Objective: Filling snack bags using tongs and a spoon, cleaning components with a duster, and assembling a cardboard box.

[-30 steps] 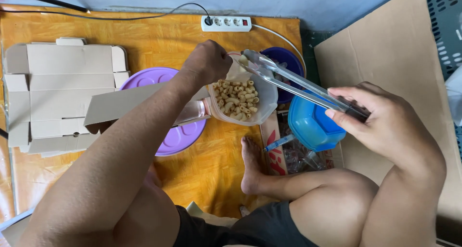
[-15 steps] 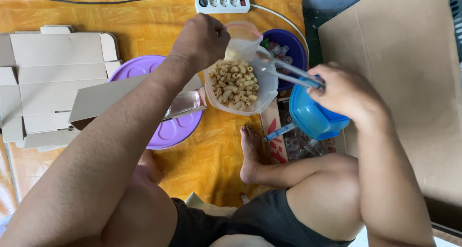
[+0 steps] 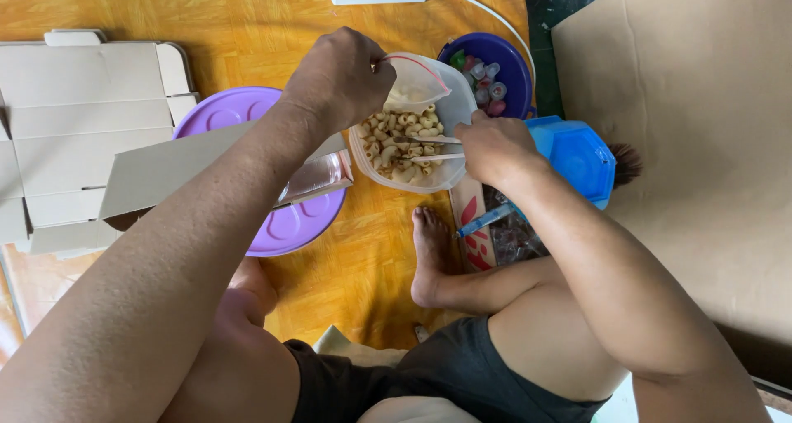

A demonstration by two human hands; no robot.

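Macaroni (image 3: pixel 402 147) sits in a clear plastic tub (image 3: pixel 450 110) on the orange mat (image 3: pixel 363 283), beside a purple bowl (image 3: pixel 516 64). Left hand (image 3: pixel 342 77) pinches open a zip bag (image 3: pixel 417 81) above it; right hand (image 3: pixel 491 147) grips metal tongs (image 3: pixel 429 148) dipped into the pasta. Scooping looks underway; lifting cleanly into the bag's narrow mouth needs a steady aim.

I see clear plastic bag (image 3: pixel 429 101), thin, glossy, crinkled, red zip strip at mouth. Pasta elbows (image 3: pixel 400 143) inside look dry, matt, pale beige. Metal tongs (image 3: pixel 433 147) read as bright polished steel. Purple lid (image 3: pixel 289 225): smooth plastic, soft sheen. Blue container (image 3: pixel 577 155): hard plastic, glossy. Dark blue bowl (image 3: pixel 503 56): glossy plastic. Flat box (image 3: pixel 74 118) and big sheet (image 3: pixel 685 143): matt brown cardboard. Floor covering (image 3: pixel 363 266): orange wood-grain vinyl, slight shine. I note shorts (image 3: pixel 429 365): dark matt cloth.
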